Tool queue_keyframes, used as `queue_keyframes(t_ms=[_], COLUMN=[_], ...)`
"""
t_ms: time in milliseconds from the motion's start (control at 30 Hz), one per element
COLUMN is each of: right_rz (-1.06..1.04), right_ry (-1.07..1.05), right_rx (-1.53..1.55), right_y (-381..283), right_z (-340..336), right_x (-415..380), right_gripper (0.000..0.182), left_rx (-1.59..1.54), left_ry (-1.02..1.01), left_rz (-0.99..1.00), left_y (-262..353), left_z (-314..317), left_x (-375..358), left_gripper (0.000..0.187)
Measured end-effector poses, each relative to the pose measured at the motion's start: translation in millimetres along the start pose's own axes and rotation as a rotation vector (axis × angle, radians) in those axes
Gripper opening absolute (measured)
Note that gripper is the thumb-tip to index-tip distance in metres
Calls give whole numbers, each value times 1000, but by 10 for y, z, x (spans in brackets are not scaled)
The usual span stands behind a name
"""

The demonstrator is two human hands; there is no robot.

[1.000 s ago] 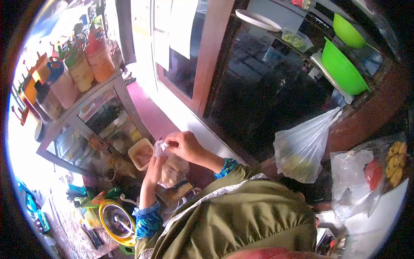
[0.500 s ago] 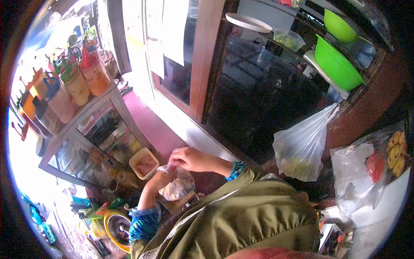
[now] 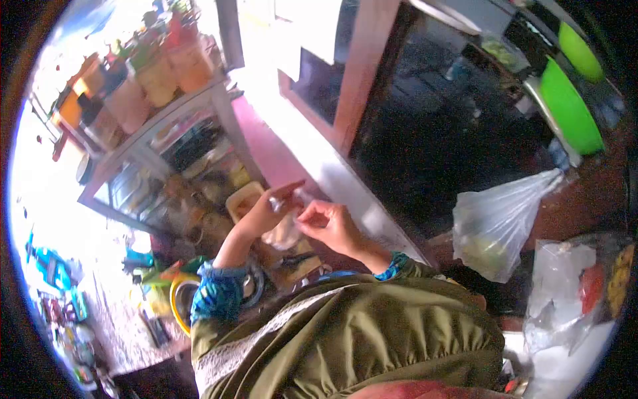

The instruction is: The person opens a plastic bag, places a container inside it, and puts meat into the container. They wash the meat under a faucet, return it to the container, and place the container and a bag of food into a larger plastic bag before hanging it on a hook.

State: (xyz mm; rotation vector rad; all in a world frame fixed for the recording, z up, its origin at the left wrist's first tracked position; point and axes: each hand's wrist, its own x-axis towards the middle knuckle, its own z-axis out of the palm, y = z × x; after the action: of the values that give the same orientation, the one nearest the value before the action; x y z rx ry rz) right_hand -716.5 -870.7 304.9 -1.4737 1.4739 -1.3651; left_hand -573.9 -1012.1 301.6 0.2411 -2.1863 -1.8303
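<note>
A small clear plastic bag (image 3: 284,235) with pale contents hangs in front of me, below my hands. My left hand (image 3: 267,211) grips the top of the bag, its index finger stretched to the right. On the other side, my right hand (image 3: 330,227) pinches thumb against fingers at the bag's gathered neck; motion blurs the exact hold. Behind my left hand is a pale tub (image 3: 243,197), partly covered by it. Under the bag lies a wooden board (image 3: 300,268) with a dark item on it.
A glass-fronted cabinet (image 3: 166,156) stands left, with containers of utensils (image 3: 159,76) on top. A white bag (image 3: 500,229) hangs at right below a green basin (image 3: 570,106). Another clear bag (image 3: 561,286) hangs further right. A yellow-rimmed bowl (image 3: 178,302) sits lower left.
The view has shifted, so the surroundings sit further right. My hands, together at the bag's top before, are now apart, with the right hand lower and turned to face the left.
</note>
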Motion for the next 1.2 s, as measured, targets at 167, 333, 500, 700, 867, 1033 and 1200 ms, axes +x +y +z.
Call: queue_keyframes(t_ms=[167, 333, 500, 700, 867, 1033, 1200], right_rz=[-44, -329, -214, -215, -144, -131, -38], right_ry=[-19, -48, -233, -179, -81, -79, -331], right_rx=[-2, 25, -20, 12, 212, 332, 179], right_y=[155, -330, -341, -125, -236, -418, -465], right_z=[-202, -251, -97, 153, 328, 351, 60], right_x=[174, 517, 607, 656, 689, 693, 965], right_gripper=[73, 80, 70, 54, 46, 37, 32], left_rx=[326, 488, 903, 1034, 1086, 940, 916], left_ry=[77, 15, 198, 355, 550, 767, 758], left_rz=[202, 78, 506, 401, 238, 325, 323], left_y=[176, 572, 683, 770, 754, 765, 858], left_z=[65, 25, 35, -24, -120, -148, -121], left_x=[56, 38, -51, -189, -205, -195, -248], left_gripper=[49, 45, 37, 33, 20, 11, 14])
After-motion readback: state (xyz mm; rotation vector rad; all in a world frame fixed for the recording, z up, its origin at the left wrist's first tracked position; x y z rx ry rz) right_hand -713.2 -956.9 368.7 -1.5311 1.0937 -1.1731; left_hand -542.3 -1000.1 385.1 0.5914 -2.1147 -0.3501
